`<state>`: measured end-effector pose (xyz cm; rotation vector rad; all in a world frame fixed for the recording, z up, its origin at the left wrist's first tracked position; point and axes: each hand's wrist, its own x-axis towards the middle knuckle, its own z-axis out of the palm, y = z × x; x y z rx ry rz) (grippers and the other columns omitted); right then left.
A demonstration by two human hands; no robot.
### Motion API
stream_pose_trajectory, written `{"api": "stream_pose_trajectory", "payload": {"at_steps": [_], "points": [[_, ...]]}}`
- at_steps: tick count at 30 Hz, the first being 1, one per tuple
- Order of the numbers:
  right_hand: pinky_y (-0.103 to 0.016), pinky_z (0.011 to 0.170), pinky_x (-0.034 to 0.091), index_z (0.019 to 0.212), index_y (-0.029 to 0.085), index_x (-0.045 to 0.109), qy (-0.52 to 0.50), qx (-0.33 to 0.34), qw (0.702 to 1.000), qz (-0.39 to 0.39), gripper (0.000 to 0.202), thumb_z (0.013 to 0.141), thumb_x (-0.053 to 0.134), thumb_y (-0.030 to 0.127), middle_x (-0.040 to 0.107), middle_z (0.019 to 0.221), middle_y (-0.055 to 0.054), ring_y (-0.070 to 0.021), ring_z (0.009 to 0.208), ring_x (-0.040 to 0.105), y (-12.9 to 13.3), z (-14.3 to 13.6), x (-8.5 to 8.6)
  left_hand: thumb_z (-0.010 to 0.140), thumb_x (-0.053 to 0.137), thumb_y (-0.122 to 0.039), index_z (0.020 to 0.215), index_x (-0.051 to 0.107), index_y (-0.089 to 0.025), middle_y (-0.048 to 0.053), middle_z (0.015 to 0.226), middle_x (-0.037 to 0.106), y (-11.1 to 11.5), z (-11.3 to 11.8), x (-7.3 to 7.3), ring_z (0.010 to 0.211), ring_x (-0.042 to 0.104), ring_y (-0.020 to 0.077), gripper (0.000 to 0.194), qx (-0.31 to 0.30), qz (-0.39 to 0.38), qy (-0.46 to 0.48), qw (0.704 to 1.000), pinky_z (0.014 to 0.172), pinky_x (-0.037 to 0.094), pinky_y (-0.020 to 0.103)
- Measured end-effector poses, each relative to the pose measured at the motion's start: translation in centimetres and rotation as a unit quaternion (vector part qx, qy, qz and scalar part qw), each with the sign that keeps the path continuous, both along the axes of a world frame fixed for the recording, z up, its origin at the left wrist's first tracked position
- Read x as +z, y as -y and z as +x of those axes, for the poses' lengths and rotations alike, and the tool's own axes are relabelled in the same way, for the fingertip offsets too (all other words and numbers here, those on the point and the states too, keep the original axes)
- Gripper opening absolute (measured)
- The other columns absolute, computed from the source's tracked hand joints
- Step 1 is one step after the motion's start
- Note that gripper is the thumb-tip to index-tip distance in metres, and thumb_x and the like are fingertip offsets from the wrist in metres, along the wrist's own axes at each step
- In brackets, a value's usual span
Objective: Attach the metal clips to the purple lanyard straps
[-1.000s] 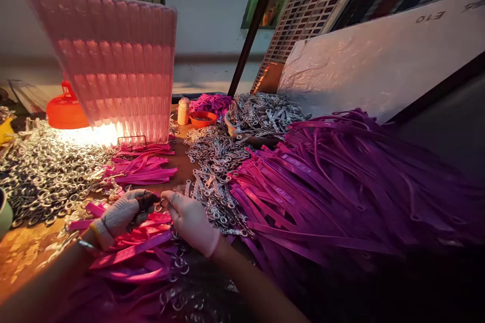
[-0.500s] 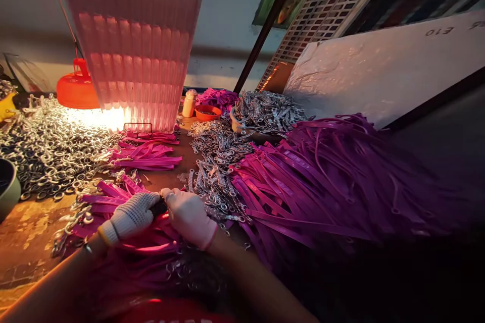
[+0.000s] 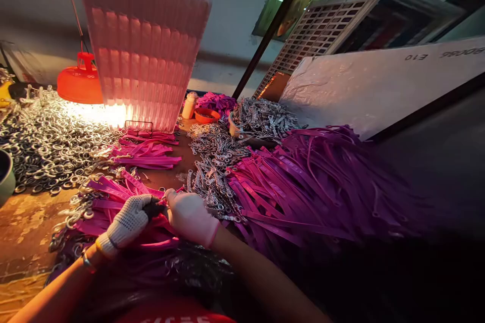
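Fingertip work: left hand [image 3: 131, 222] in white dotted glove, right hand [image 3: 192, 216] in plain white glove, both grips pinched closed, contents hidden. Seems to call for steady pinching. Bright-pink flat straps [image 3: 109, 189] below, by worn brown tabletop's [image 3: 22, 234] near edge; red dome lamp [image 3: 79, 83] lit, grey wall [image 3: 227, 10] behind.

Left hand [image 3: 132, 219] and right hand [image 3: 191, 217] gloved, fingers curled, nearly meeting, forearms converging

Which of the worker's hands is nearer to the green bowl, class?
The left. The left hand is to the right of the green bowl, with some distance between them; the right hand is farther to the right, beyond the left hand.
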<state>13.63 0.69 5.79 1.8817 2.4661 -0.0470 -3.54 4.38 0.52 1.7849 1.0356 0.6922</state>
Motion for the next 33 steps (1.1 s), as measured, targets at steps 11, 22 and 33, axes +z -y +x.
{"api": "stream_pose_trajectory", "payload": {"at_steps": [11,22,33], "points": [[-0.029,0.058,0.044,0.100,0.011,0.059,0.009,0.101,0.994,0.039,0.021,0.099,0.047,0.028,0.071,0.076,-0.013,-0.0243,0.069,0.071,0.0,0.3,-1.8,0.075,0.048,-0.017,0.078,0.070,-0.014,0.004,0.074,0.072,-1.1,-0.9,2.6,0.067,0.059,0.0165,0.023,-0.073,0.057,-0.075,0.993,0.063,0.044,0.026],[-0.026,0.074,0.045,0.122,0.020,0.055,-0.158,0.000,0.984,0.085,0.026,0.096,0.056,0.024,0.073,0.103,-0.006,-0.0199,0.092,0.070,0.6,0.9,-0.2,0.080,0.053,-0.025,0.081,0.071,-0.015,0.000,0.061,0.064,1.3,0.7,4.5,0.051,0.050,0.0123,0.021,0.015,-0.038,0.009,0.999,0.048,0.035,0.022],[-0.028,0.060,0.041,0.097,0.014,0.060,-0.015,0.065,0.995,0.077,0.022,0.097,0.047,0.032,0.073,0.080,-0.011,-0.0249,0.073,0.071,0.1,2.4,-1.5,0.083,0.056,-0.026,0.081,0.074,-0.016,0.006,0.081,0.076,0.1,1.4,4.2,0.074,0.064,0.0204,0.021,-0.054,0.084,-0.066,0.993,0.068,0.047,0.027]]}}
